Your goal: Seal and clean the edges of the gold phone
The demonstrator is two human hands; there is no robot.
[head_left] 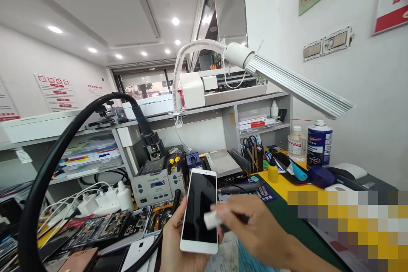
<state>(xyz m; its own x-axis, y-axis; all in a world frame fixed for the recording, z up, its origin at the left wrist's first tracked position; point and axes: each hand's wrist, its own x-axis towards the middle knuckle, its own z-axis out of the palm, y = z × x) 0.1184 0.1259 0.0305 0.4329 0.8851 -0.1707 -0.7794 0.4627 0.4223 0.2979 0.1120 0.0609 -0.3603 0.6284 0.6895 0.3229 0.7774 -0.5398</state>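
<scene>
A white phone (200,210) with a dark screen is held upright, screen toward me, near the bottom centre. My left hand (178,238) is wrapped round its lower part from behind, thumb along the left edge. Over the right side of the screen, my right hand (251,225) pinches a small white piece (211,220), slightly blurred, whose far end overlaps the screen. A dark thin item also shows among my right fingers; what it is cannot be made out.
A thick black hose (27,204) arches over the left side. Circuit boards (108,226) lie at the lower left, behind them a grey soldering station (154,187). At right stand a yellow bottle (273,171) and a blue can (319,146). A lamp (299,85) hangs above.
</scene>
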